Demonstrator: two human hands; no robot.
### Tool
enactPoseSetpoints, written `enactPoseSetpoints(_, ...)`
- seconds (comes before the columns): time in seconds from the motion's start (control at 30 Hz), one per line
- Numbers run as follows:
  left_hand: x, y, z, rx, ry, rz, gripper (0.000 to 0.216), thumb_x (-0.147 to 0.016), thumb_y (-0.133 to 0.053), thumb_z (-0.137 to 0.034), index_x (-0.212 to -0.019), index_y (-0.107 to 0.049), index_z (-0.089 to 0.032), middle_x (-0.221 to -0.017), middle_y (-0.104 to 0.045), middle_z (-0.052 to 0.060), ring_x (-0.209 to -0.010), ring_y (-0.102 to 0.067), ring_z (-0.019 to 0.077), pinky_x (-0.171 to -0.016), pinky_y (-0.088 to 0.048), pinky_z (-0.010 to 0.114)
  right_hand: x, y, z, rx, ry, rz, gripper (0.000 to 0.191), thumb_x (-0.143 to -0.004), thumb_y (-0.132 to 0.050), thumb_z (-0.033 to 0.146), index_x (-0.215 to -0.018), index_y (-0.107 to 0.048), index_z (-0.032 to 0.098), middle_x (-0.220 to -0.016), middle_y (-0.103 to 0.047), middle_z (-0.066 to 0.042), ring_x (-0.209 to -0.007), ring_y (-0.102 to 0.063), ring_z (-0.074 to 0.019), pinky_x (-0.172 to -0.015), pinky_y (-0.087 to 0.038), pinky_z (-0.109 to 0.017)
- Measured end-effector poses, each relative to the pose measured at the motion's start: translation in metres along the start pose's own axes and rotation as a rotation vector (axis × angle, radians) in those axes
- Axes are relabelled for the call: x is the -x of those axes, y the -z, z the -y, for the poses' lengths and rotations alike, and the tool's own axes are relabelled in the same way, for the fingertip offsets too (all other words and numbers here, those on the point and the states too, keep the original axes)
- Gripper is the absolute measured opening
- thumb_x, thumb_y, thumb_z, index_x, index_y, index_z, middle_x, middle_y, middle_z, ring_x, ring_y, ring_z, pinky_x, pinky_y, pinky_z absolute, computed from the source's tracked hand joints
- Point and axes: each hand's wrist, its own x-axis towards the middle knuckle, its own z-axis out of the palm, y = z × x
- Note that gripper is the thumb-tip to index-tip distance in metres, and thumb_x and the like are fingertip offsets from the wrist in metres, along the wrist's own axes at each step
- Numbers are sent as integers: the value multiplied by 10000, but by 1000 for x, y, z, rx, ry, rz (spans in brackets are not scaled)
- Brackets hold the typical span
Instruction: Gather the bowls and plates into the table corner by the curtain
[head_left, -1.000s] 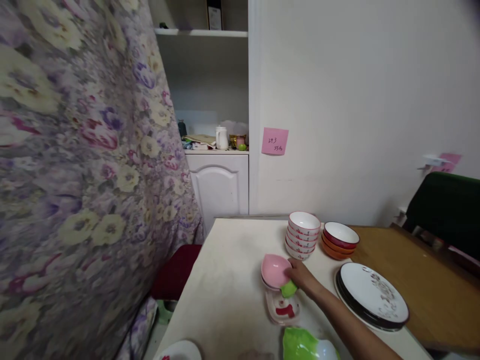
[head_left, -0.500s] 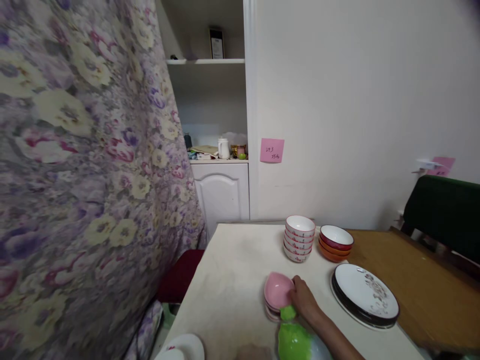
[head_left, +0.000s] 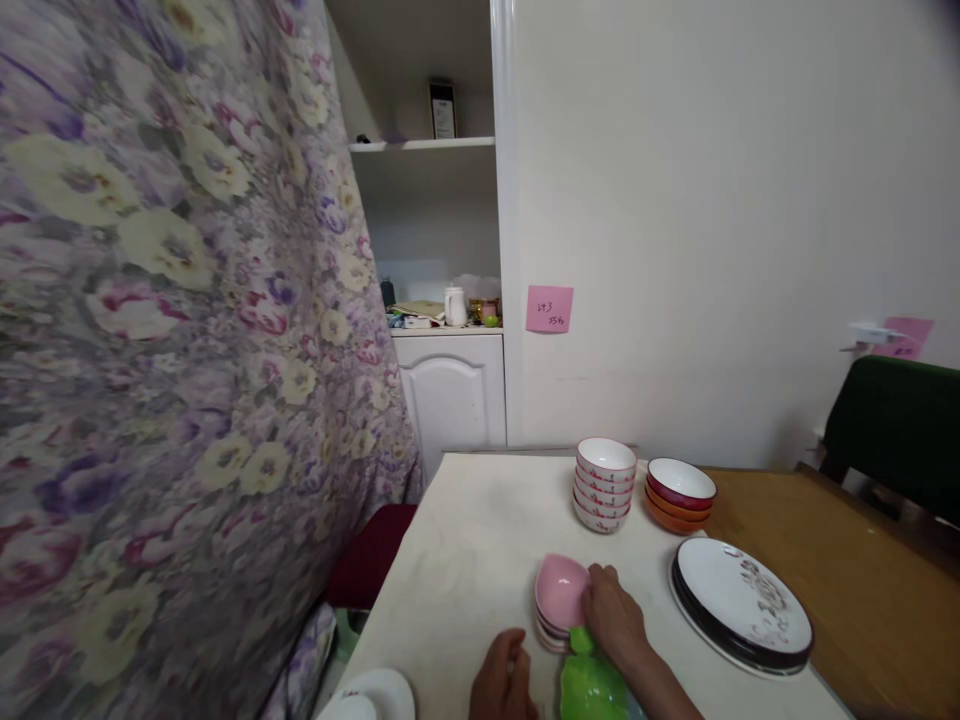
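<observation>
pink bowl near green dish, stacked white bowls farther back

The counter is open from its far left corner to the pink bowl. Toward the far right corner, white bowls and red bowl leave only a slim gap. Plates block the right edge. Nearer, the left hand, right hand and green dish crowd the middle.
</observation>
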Motion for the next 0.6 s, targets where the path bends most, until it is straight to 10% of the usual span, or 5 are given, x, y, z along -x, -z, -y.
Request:
enactPoseSetpoints(0.23, -33, -21, -40, 60, 236, 60, 568, -871, -252, -437, -1323, -282, -93, -919, -606, 106, -538, -573, 114, -423, -441, 235, -15, -5, -24, -223, 85, 107, 514, -882, -235, 531, -940, -609, 183, -956, -642, -130, -953, -617, -259, -822, -435, -389)
enactPoseSetpoints(0.6, -60, -30, -32, -52, 222, 65, 386, -897, -217, -415, -922, -477, -131, -744, -672, 112, -376, -559, 131, -354, -446, 259, -31, -32, -35, -393, 125, 166, 537, -844, -226, 526, -822, -587, 129, -873, -682, -189, -789, -629, -268, -659, -475, -370)
